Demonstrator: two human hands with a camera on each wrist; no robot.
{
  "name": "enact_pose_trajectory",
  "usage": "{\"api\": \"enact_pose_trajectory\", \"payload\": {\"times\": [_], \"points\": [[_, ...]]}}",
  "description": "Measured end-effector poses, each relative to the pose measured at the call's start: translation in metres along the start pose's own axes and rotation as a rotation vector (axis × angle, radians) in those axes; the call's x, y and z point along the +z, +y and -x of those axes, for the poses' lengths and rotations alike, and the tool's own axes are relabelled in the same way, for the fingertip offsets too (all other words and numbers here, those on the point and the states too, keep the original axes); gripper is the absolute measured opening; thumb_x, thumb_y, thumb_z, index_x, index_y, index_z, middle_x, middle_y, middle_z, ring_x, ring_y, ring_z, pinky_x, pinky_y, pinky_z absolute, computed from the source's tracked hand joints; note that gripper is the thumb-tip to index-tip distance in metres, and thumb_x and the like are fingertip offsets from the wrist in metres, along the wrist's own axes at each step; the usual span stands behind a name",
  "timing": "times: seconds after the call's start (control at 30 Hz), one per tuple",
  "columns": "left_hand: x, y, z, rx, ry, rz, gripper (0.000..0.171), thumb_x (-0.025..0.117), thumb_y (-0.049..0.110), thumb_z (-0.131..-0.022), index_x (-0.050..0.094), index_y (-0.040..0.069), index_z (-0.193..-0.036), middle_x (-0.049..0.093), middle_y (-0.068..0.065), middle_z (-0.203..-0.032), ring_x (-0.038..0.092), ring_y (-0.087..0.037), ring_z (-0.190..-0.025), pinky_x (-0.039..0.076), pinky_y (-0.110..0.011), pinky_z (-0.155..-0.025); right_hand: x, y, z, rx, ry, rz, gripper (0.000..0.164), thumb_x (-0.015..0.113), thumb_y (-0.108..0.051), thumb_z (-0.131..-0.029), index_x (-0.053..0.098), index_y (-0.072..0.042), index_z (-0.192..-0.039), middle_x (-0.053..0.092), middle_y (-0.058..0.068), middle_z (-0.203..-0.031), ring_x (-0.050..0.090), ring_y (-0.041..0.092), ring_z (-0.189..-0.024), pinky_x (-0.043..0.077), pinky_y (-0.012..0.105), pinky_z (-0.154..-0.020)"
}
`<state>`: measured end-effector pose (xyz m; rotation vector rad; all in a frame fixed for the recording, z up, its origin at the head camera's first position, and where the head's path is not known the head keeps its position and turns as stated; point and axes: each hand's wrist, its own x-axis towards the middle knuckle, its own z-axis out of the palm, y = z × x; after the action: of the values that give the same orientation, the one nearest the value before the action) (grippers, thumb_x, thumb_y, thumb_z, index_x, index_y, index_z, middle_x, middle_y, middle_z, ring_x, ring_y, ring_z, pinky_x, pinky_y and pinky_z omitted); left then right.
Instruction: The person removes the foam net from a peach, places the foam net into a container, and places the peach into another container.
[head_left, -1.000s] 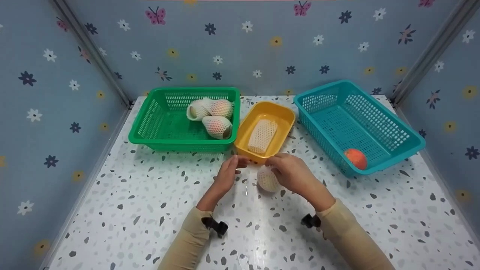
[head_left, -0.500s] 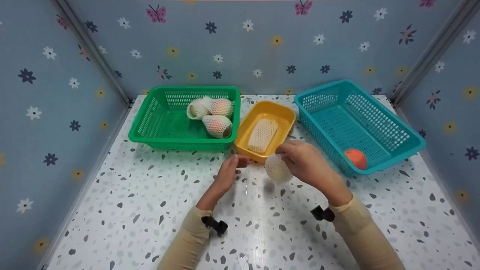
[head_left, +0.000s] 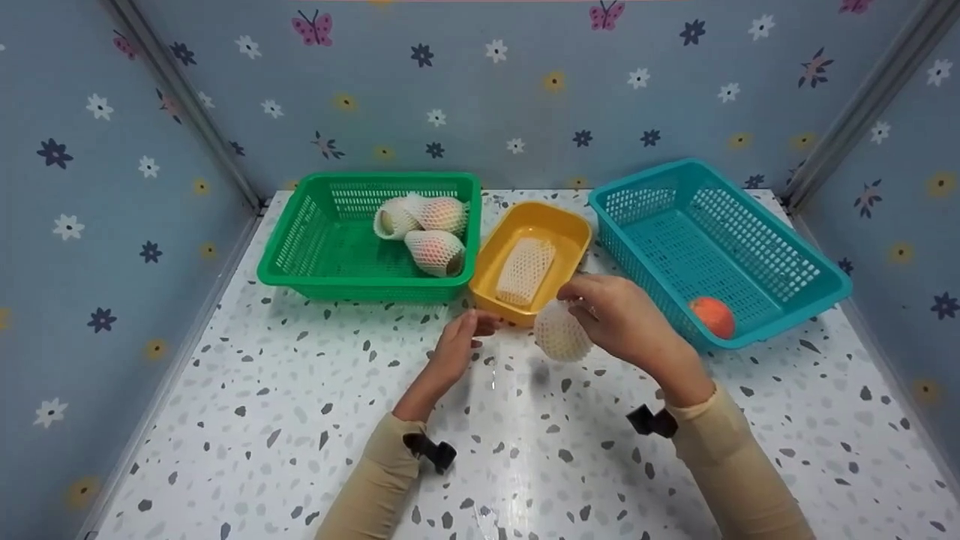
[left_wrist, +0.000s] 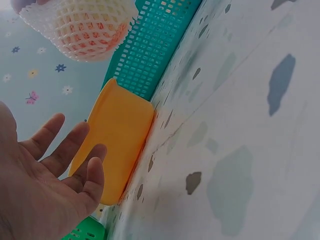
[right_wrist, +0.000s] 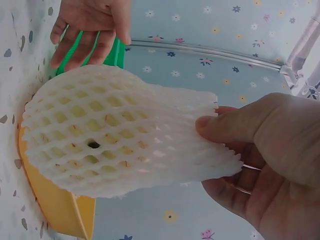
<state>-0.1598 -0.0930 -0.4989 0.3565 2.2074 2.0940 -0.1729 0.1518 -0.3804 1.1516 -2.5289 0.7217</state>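
Observation:
My right hand [head_left: 634,322] pinches the gathered open end of a white foam net [right_wrist: 200,135] between thumb and fingers. Inside that net hangs an apple [right_wrist: 95,130], yellowish with red streaks and a dark spot at its bottom, held above the table. My left hand [head_left: 454,345] is nearest the front of the yellow tray [head_left: 570,225]; in the left wrist view its fingers [left_wrist: 67,145] are loosely spread, holding nothing. A flattened foam net [head_left: 525,271] lies in the tray.
To the left, a green basket [head_left: 315,255] holds several netted fruits [head_left: 435,251]. At the right stands a slanted teal basket [head_left: 697,247] with one bare orange-red fruit [head_left: 712,317] in its near corner. Flower-patterned walls [head_left: 480,82] enclose the speckled table [head_left: 420,487].
My right hand has lifted the netted apple off the table and moved it rightward and slightly away from me. The left hand has stayed in place.

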Motion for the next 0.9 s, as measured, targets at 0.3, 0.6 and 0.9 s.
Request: {"api": "enact_pose_trajectory", "payload": {"times": [0.3, 0.6, 0.9], "points": [[-0.002, -0.021, -0.003, -0.01, 0.037, -0.051, 0.048, 0.021, 0.034, -0.098, 0.054, 0.001, -0.112, 0.056, -0.012, -0.106, 0.05, -0.03, -0.101, 0.037, -0.052, -0.082, 0.005, 0.004, 0.004, -0.033, -0.015, -0.013, 0.033, 0.06, 0.003, -0.075, 0.062, -0.018, -0.101, 0.063, -0.008, -0.092, 0.056, 0.004, -0.085, 0.045, 0.02, -0.071], [0.0, -0.024, -0.002, -0.025, 0.035, -0.052, 0.051, 0.021, 0.039, -0.097, 0.053, 0.002, -0.112, 0.057, -0.012, -0.106, 0.05, -0.029, -0.102, 0.038, -0.05, -0.083, 0.009, 0.01, 0.012, -0.032, -0.007, -0.031, 0.026, 0.061, 0.002, -0.075, 0.064, -0.014, -0.095, 0.063, -0.006, -0.088, 0.056, 0.004, -0.083, 0.046, 0.02, -0.07], [0.0, -0.015, -0.004, -0.036, 0.027, -0.038, 0.046, 0.021, 0.03, -0.098, 0.053, -0.001, -0.112, 0.056, -0.015, -0.106, 0.049, -0.032, -0.103, 0.037, -0.052, -0.084, 0.008, 0.008, 0.008, -0.013, -0.056, -0.001, 0.03, 0.061, 0.002, -0.075, 0.063, -0.017, -0.099, 0.063, -0.008, -0.09, 0.056, 0.005, -0.083, 0.046, 0.023, -0.07]]}}
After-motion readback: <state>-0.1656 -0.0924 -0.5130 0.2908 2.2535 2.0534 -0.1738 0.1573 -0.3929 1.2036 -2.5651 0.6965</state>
